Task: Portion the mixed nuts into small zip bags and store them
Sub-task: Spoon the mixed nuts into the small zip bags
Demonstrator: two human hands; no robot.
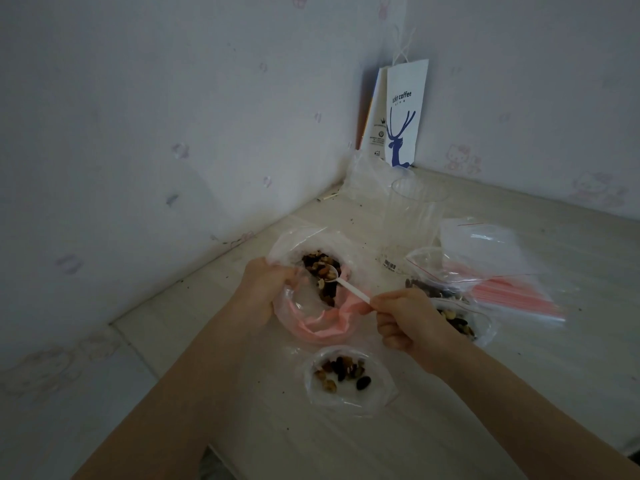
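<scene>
A large clear bag of mixed nuts (320, 268) lies open on the table, sitting in a pink bowl (322, 325). My left hand (265, 289) grips the bag's rim at its left side. My right hand (403, 318) pinches the handle of a white plastic spoon (341, 280), whose bowl sits among the nuts with a few on it. A small open zip bag (346, 379) holding some nuts lies nearer to me. Two more small bags with nuts (457, 320) lie just behind my right hand.
A stack of unused red-striped zip bags (509, 289) lies at the right. A clear plastic cup (412, 223) stands behind the nuts. A white coffee paper bag (403, 116) leans in the wall corner. The table edge (145, 306) runs along the left.
</scene>
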